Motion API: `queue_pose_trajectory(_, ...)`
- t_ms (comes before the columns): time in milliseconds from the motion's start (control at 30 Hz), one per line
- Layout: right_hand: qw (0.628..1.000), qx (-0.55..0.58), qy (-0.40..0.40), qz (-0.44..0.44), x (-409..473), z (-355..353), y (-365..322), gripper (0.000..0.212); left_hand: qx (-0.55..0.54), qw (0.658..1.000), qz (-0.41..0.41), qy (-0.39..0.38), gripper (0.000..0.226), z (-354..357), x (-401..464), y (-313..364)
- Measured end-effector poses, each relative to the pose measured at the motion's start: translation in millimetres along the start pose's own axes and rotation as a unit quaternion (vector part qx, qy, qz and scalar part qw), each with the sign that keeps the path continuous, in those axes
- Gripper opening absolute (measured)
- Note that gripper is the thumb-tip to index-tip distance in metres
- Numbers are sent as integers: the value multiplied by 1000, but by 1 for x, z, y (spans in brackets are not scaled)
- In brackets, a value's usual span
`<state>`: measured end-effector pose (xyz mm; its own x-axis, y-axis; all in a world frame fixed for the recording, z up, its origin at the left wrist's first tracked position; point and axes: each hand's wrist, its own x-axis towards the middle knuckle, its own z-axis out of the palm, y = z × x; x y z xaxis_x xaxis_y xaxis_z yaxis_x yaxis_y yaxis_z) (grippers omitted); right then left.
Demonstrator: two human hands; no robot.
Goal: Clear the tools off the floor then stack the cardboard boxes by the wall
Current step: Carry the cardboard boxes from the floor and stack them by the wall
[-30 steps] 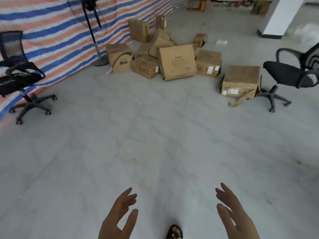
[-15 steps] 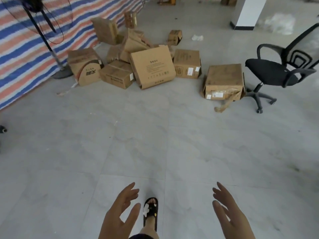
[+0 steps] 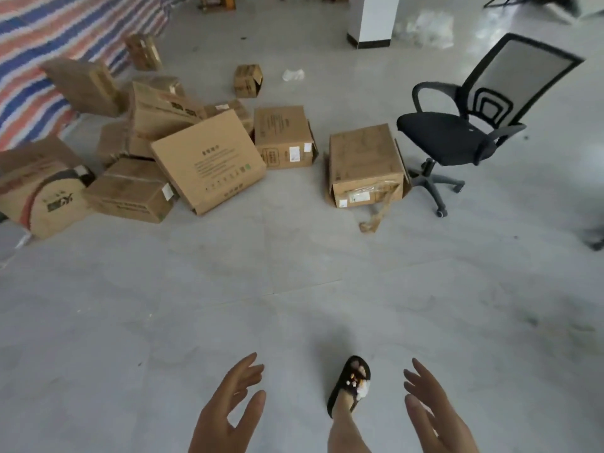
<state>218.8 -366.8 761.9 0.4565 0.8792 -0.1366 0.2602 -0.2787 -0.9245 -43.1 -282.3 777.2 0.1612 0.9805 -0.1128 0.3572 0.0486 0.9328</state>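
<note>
Boxes (image 3: 209,161) scattered in a loose heap near the striped tarp wall (image 3: 42,44), none stacked yet. No tools visible on the floor (image 3: 294,273). Left hand (image 3: 225,410) and right hand (image 3: 434,416) both empty, fingers relaxed, well short of the nearest box (image 3: 366,165) beside the office chair (image 3: 464,125).

Both empty hands, left hand (image 3: 225,410) and right hand (image 3: 434,413), reach toward scattered cardboard boxes (image 3: 209,161).

We see brown cardboard boxes (image 3: 209,161) heaped in a jumble on the grey floor (image 3: 294,273), some tilted, one box (image 3: 366,165) apart right.
</note>
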Motion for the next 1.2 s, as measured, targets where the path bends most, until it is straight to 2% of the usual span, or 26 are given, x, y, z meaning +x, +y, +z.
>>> queue_pose_trajectory(100,1000,-7,22,-3,85,-19,-9,46,-16,1000,6,-7,41,39,79,23)
queue_pose_trajectory(167,1000,0,24,-7,144,-40,-22,39,-29,999,11,-16,40,67,131,44)
queue_pose_trajectory(300,999,-19,31,-16,252,-86,-37,67,-33,998,24,-37,44,118,226,86)
queue_pose_trajectory(367,1000,-25,18,2,292,-96,-38,71,-41,998,17,-47,42,141,262,100)
queue_pose_trajectory(500,999,-25,18,22,366,-105,-45,39,-41,998,5,-47,42,173,336,116)
queue_pose_trajectory(533,999,-26,22,25,386,-107,-46,38,-45,998,1,-52,42,180,356,118)
queue_pose_trajectory(567,999,-28,24,28,408,-108,-45,38,-47,997,-2,-61,42,187,378,120)
queue_pose_trajectory(667,999,-33,17,37,476,-108,-42,38,-32,996,-12,-79,61,210,445,122)
queue_pose_trajectory(767,998,-36,20,37,558,-109,-44,40,-31,997,-19,-74,43,232,527,142)
queue_pose_trajectory(833,999,-37,14,35,615,-111,-48,61,-32,997,-9,-70,52,243,589,152)
queue_pose_trajectory(867,998,-39,14,37,643,-112,-54,66,-39,996,-14,-73,40,250,621,158)
queue_pose_trajectory(900,998,-42,14,42,669,-113,-62,66,-43,996,-16,-74,30,255,651,166)
queue_pose_trajectory(1033,997,-43,2,68,756,-122,-84,45,-13,995,-21,-98,33,284,745,189)
queue_pose_trajectory(1200,992,-64,-28,103,857,-135,-75,38,15,990,-68,-121,27,320,824,194)
